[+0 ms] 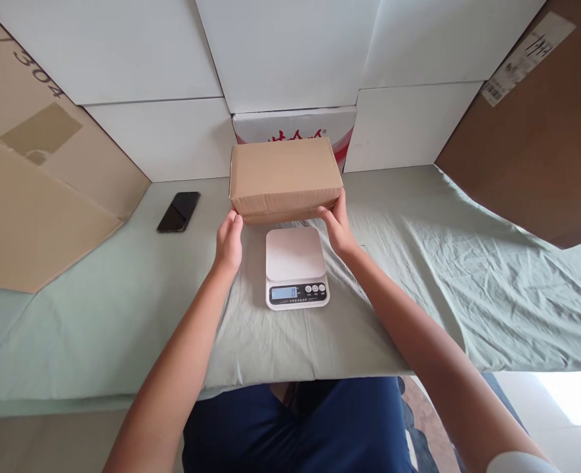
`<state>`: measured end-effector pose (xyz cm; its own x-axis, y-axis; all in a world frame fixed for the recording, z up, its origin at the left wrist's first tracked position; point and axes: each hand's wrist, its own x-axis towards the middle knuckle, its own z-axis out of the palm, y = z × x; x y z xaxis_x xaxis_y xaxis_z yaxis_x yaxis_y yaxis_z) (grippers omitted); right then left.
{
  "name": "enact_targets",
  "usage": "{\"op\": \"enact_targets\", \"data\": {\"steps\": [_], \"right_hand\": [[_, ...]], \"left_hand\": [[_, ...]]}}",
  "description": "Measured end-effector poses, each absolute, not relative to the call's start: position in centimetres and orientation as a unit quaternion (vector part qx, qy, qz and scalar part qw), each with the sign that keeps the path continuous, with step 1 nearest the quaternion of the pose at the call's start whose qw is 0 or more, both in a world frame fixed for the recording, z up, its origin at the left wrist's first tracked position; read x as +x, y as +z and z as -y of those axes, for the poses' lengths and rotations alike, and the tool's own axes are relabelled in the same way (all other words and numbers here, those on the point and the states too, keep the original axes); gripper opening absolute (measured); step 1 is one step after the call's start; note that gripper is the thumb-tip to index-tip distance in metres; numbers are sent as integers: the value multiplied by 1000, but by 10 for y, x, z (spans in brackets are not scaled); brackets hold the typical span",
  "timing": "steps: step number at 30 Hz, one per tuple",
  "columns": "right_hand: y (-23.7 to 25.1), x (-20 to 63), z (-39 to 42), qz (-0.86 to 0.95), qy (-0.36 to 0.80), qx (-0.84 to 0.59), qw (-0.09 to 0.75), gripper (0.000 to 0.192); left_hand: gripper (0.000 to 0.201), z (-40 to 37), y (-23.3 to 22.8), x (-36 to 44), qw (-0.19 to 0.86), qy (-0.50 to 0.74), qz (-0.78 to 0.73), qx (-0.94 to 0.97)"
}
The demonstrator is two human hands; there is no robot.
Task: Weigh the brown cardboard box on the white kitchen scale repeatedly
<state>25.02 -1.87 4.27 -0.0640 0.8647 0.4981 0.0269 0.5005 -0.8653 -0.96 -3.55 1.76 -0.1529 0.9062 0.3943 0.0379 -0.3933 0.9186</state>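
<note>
Bench covered with pale green cloth (442, 276), heavily wrinkled on the right side. Black phone (178, 211) lies flat on the cloth at far left, screen dark. White digital scale (296, 266) at centre, platform bare, display lit. White panels (162, 135) form the back wall. White carton with red print (295, 125) stands against them. Large tan cardboard sheet (39, 197) leans in at left; brown cardboard sheet (541, 131) with a barcode label leans in at right.
</note>
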Motion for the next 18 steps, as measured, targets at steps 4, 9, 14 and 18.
{"op": "enact_targets", "data": {"steps": [4, 9, 14, 18], "right_hand": [[52, 250, 30, 651, 333, -341, 590, 82], [57, 250, 51, 661, 317, -342, 588, 80], [48, 257, 77, 656, 332, -355, 577, 77], [39, 265, 98, 645, 345, -369, 573, 77]], "left_hand": [[53, 49, 28, -8, 336, 630, -427, 554], [56, 73, 33, -9, 335, 626, -427, 560], [57, 104, 34, -7, 343, 611, -436, 565], [61, 128, 33, 0, 358, 597, -435, 571]]}}
